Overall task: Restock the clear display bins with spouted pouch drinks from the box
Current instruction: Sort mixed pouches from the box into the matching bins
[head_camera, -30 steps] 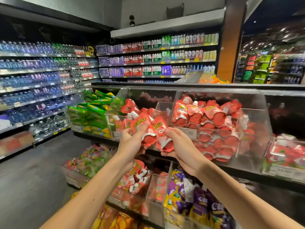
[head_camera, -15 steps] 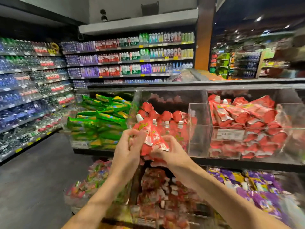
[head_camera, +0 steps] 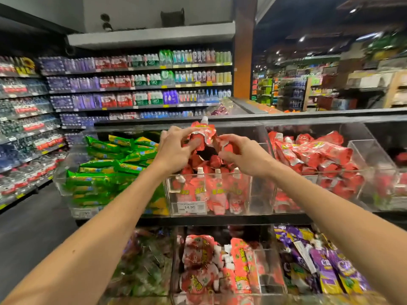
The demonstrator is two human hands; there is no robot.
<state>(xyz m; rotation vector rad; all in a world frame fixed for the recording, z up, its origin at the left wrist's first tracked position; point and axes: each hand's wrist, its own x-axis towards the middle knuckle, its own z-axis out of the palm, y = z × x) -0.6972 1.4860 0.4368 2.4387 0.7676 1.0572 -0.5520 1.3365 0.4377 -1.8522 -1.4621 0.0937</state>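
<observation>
Both my hands reach over the middle clear bin [head_camera: 253, 194] on the upper tier, which holds red spouted pouches. My left hand [head_camera: 176, 148] pinches an upright red pouch [head_camera: 201, 134] with a white cap, raised above the pile. My right hand [head_camera: 240, 151] grips another red pouch [head_camera: 226, 148] lying on top of the pile in the bin. A row of pink-red pouches [head_camera: 211, 190] stands along the bin's front wall, behind a price label [head_camera: 188, 208]. The supply box is out of view.
A bin of green packs [head_camera: 108, 168] sits to the left, another bin of red pouches [head_camera: 312, 157] to the right. The lower tier holds red pouches [head_camera: 218, 269] and purple packs [head_camera: 319, 267]. Shelves of bottled drinks [head_camera: 141, 84] line the aisle at left and behind.
Both hands have moved up and forward from in front of the bin to above its pile, carrying the red pouches. The camera view has shifted left and closer to the middle bin.
</observation>
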